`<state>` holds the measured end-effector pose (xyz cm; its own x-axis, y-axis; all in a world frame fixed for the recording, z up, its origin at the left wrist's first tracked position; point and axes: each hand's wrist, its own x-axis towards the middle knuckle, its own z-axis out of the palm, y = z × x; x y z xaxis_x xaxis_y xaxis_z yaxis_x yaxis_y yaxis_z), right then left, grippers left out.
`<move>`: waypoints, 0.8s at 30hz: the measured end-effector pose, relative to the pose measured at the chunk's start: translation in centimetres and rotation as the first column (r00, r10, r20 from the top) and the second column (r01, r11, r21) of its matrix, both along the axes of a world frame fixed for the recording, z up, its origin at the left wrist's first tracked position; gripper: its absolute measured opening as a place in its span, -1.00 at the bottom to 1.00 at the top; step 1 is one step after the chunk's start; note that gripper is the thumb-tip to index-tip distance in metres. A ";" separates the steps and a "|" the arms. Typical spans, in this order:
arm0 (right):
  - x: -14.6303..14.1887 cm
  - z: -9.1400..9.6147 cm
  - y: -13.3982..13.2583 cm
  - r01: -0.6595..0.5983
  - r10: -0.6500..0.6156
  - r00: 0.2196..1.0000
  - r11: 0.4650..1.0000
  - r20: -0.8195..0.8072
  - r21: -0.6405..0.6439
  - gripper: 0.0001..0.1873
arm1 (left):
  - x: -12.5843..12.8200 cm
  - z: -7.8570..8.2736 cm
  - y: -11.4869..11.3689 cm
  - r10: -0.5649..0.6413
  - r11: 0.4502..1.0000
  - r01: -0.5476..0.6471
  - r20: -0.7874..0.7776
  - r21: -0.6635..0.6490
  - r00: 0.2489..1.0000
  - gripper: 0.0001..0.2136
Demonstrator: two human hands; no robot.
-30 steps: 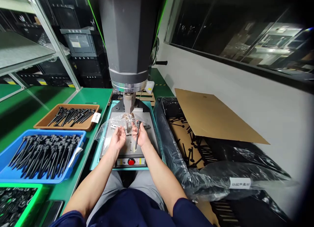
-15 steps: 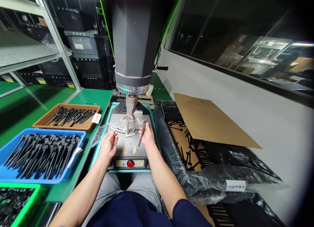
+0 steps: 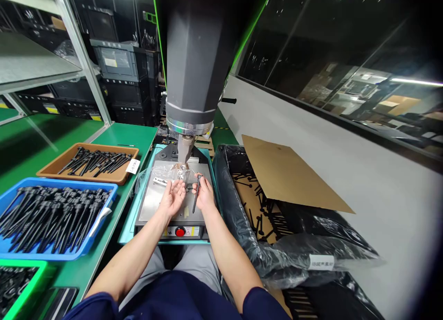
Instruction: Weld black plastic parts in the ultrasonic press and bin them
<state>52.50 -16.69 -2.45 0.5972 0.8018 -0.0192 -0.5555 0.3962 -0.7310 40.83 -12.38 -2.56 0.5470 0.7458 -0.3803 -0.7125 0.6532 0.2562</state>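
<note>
My right hand (image 3: 206, 196) is closed on a slim black plastic rod (image 3: 196, 198), which has a thicker head at the top and points down toward me. Palm up, my left hand (image 3: 173, 198) is beside it with its fingers apart. A small dark piece (image 3: 188, 187) shows between the two hands; whether a hand touches it I cannot tell. Behind the hands, a metal fixture (image 3: 182, 168) stands under the horn (image 3: 185, 149) of a bench machine (image 3: 190, 94). The hands partly hide the fixture. Clear plastic film (image 3: 159, 172) lies beside it on the machine's metal base (image 3: 148, 204).
Left, on the green bench, are a brown tray (image 3: 119, 177) and a blue tray (image 3: 112, 195) of black rods, plus a green bin (image 3: 43, 269). Right stands a box lined with black plastic (image 3: 221, 172), a cardboard sheet (image 3: 294, 172) across it. A red button (image 3: 180, 232) faces me.
My left hand has moved right toward my right hand, turning palm up and opening its fingers. My right hand still holds the rod, now more upright. The view has shifted slightly.
</note>
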 end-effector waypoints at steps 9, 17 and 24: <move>0.8 0.7 -0.7 0.010 -0.016 0.995 0.998 0.097 0.062 -0.68 | 0.2 1.8 2.2 0.226 0.963 -0.197 -0.153 0.183 0.962 -0.88; 0.7 -0.6 -2.2 -0.005 0.002 1.000 0.992 0.026 0.129 -0.69 | 0.0 1.7 0.2 0.288 0.915 -0.198 -0.224 0.351 0.931 -0.80; -3.2 -5.3 -3.8 -0.490 0.483 0.870 0.869 -0.096 -0.071 -0.64 | -0.2 2.7 -1.0 0.204 0.961 -0.160 -0.193 0.225 0.960 -0.86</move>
